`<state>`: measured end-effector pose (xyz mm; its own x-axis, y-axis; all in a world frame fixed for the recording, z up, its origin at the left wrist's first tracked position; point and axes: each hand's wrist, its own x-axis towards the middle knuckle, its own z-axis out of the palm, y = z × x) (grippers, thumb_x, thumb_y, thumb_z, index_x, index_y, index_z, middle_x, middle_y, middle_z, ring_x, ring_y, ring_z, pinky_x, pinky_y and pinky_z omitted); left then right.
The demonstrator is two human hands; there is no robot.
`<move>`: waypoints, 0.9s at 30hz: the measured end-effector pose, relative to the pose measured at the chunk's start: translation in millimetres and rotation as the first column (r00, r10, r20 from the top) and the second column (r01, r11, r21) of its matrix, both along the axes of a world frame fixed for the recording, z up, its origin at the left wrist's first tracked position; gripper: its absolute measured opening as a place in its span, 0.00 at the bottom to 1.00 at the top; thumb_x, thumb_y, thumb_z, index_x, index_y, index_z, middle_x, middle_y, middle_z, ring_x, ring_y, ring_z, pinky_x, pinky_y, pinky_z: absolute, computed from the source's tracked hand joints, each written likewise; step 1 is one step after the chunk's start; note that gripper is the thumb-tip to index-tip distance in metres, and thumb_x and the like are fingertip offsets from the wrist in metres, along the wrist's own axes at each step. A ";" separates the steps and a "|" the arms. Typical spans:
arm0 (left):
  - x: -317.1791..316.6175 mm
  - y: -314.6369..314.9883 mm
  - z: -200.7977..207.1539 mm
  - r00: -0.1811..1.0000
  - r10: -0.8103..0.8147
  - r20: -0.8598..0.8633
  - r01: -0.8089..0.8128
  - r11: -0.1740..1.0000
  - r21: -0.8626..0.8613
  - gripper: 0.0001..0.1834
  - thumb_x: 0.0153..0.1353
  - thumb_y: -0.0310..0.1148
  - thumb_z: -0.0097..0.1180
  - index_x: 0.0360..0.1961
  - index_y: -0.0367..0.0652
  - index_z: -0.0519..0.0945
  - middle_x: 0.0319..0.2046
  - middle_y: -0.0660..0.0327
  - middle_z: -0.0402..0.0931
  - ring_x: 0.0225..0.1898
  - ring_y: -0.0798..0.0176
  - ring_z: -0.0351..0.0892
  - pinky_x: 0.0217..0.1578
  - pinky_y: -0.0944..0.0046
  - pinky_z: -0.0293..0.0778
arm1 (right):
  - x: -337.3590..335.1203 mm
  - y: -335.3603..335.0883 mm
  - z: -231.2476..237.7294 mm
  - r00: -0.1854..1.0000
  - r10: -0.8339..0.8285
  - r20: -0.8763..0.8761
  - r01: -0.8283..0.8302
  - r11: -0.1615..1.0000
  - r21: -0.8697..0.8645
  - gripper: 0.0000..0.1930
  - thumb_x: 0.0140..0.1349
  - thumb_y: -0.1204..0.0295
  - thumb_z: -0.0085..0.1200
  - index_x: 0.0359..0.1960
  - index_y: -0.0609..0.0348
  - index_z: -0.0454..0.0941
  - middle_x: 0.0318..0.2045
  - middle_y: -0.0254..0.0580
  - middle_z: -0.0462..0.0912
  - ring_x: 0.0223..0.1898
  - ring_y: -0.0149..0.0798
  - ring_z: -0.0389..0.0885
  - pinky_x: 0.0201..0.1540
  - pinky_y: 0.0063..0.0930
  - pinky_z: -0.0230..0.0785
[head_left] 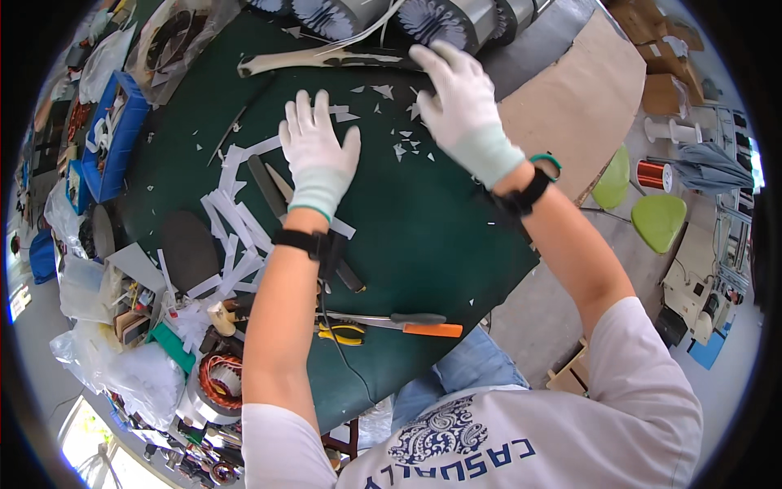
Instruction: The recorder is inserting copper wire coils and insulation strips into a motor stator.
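Probably light and stiff, the pale stick toward the tabletop far edge suits mid-shaft gripping; left hand fingers wide; right hand fingers apart, contact unclear.

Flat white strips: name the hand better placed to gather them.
Probably the left white-gloved hand, beside the strips; the right white-gloved hand is farther off, near slotted grey metal cylinders.

On the table, cores lie at the frame's top centre, a bar just below; paper strips lie left of centre, pliers below centre. A bin sits upper left, chairs at right.
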<state>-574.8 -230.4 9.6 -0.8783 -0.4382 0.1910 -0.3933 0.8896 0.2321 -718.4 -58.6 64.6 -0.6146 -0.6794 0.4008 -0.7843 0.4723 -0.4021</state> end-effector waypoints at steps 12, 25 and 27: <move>17.8 114.8 -11.5 0.961 -0.275 -0.014 0.272 0.941 0.202 0.38 0.64 0.51 0.53 0.69 0.39 0.63 0.69 0.41 0.57 0.71 0.34 0.53 0.70 0.39 0.46 | 123.0 199.3 -29.6 0.955 -0.121 0.270 0.066 0.977 0.203 0.34 0.50 0.77 0.60 0.64 0.53 0.70 0.64 0.52 0.69 0.66 0.58 0.65 0.67 0.51 0.60; -56.9 63.6 -36.3 0.944 -0.216 -0.249 0.226 0.974 0.015 0.25 0.66 0.40 0.53 0.59 0.37 0.72 0.60 0.47 0.70 0.65 0.40 0.64 0.67 0.44 0.56 | -72.1 180.4 -24.9 0.986 -0.164 -0.004 0.141 0.831 0.538 0.27 0.60 0.72 0.55 0.63 0.47 0.69 0.43 0.47 0.78 0.44 0.53 0.80 0.49 0.47 0.74; -62.5 60.7 -33.0 0.955 -0.202 -0.218 0.192 0.979 -0.063 0.29 0.68 0.46 0.48 0.62 0.35 0.70 0.62 0.45 0.69 0.66 0.40 0.63 0.67 0.43 0.54 | -74.3 179.9 -20.8 0.965 -0.157 -0.210 0.223 0.914 0.340 0.28 0.56 0.75 0.57 0.61 0.52 0.70 0.52 0.50 0.77 0.53 0.55 0.76 0.56 0.45 0.71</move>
